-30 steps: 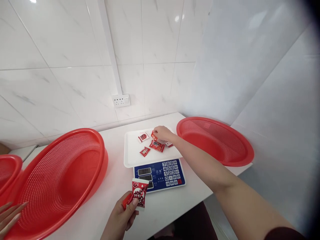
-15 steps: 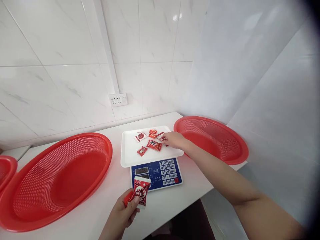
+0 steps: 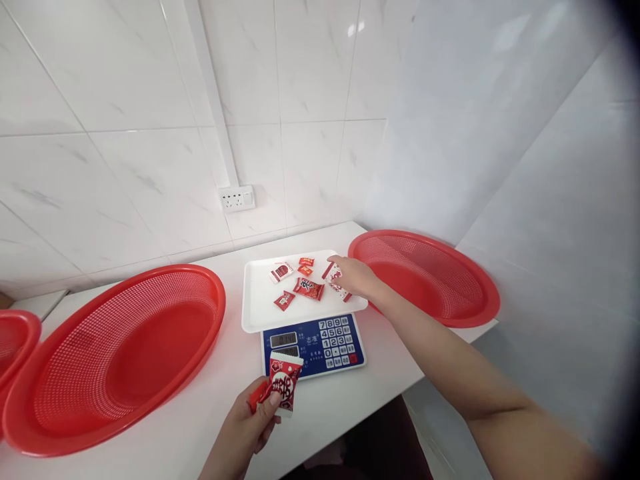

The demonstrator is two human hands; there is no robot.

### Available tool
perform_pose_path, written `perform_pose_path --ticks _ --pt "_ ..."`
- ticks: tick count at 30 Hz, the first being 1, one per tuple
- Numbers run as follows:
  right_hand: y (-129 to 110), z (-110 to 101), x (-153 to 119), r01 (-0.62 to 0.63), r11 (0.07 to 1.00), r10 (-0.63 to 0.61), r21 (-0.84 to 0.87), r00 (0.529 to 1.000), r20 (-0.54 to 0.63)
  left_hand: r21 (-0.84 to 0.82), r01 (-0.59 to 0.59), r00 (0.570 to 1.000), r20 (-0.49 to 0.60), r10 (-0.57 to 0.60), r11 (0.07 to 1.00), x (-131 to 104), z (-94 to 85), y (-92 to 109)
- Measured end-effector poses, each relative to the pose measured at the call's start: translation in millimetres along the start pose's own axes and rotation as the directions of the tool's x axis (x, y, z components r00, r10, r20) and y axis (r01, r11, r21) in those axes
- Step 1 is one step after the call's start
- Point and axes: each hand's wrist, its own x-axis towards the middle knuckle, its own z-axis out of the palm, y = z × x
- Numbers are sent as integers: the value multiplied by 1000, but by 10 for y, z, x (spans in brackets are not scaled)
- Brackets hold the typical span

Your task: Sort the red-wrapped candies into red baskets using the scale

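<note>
My left hand [image 3: 253,413] is closed around a red snack packet [image 3: 284,383] with a white edge and a dark double-happiness sign; another red wrapper shows behind it. This packet is held in front of the blue scale [image 3: 315,343], partly covering its display. My right hand [image 3: 353,277] is over the right side of the white tray [image 3: 260,303], fingers apart beside a red-and-white packet [image 3: 336,281] lying there. Also on the tray are a red packet [image 3: 309,288], a smaller red packet [image 3: 284,301], a white-and-red packet [image 3: 281,271] and small orange-red sweets [image 3: 305,270].
A large red mesh basket [image 3: 215,320] stands on the left, part of another [image 3: 30,327] at the far left edge. A third red basket [image 3: 487,293] sits at the right, behind my right forearm. The white table [image 3: 210,400] meets a tiled wall with a socket [image 3: 237,198].
My right hand has let go of the red-and-white packet and moved slightly right, its fingers parting. The packet now lies turned on the tray. The scale's reading has changed. My left hand stays put.
</note>
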Motion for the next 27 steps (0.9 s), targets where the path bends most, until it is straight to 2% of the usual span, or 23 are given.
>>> perform_pose_path --ticks 4,7,19,22,25,27 --pt "32 -64 -34 -14 983 31 181 995 -90 -22 8 1000 -21 -9 1000 -15 20 10" --pt "74 -54 -56 -8 951 45 308 992 -114 -20 4 1000 -14 -4 1000 -18 25 17" --pt "94 -9 -101 37 922 37 385 983 -182 -32 41 999 -34 -42 999 -3 32 0" --pt "103 23 -83 41 933 21 357 985 -169 -28 32 999 -23 -32 999 -10 43 18" --pt "116 47 -76 0 979 26 203 992 -126 -19 19 1000 -17 -19 1000 -18 49 31" --pt "100 37 -103 -27 995 40 94 990 -139 -17 14 1000 -18 -15 1000 -19 48 25"
